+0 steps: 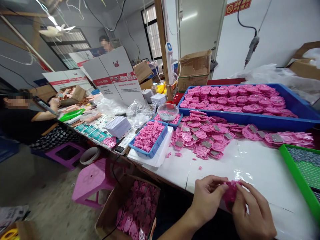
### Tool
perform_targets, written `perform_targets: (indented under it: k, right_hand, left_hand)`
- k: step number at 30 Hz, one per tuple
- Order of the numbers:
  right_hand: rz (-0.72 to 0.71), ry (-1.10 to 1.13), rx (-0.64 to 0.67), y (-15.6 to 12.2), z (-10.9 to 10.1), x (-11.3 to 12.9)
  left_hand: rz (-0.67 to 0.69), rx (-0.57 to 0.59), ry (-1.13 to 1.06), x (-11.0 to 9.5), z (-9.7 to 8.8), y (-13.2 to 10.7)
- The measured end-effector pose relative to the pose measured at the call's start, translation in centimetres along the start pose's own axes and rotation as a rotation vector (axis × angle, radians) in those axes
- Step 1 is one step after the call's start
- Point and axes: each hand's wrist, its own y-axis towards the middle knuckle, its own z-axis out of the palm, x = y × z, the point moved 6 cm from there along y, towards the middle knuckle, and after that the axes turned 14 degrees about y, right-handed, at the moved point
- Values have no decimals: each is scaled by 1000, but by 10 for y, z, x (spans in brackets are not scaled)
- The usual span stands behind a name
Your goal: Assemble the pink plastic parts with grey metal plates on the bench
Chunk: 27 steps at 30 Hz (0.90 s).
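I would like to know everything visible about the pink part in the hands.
The pink part looks like moulded plastic, with an uneven upper edge. The left hand and right hand pinch it from opposite sides, near the front edge of the white table. They hide much of it, and finer details are blurred.

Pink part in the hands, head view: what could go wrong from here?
1. The pink part, pinched between left grip and right grip near the edge of the table, could slip and fall.
2. The loosely piled heap of pink parts might slide toward the work area.
3. The clear bowl appears to rest on small pink pieces; a bump could tip it, mixing its contents with them.
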Motion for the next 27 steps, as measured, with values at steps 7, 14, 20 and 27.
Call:
perform_targets:
  k: [7, 14, 20, 27]
  right_hand:
    - [-11, -22, -27, 4, 1, 1]
    - [20, -4, -50, 0, -5, -1]
    - [28, 14, -108, -6, -8, -4]
    - [82, 52, -127, -5, -10, -6]
  left_hand:
    - [76, -76, 59, 0, 1, -5]
    - [97, -106, 120, 3, 1, -5]
    - [40, -52, 56, 1, 3, -1]
    - [-29, 51, 40, 7, 0, 10]
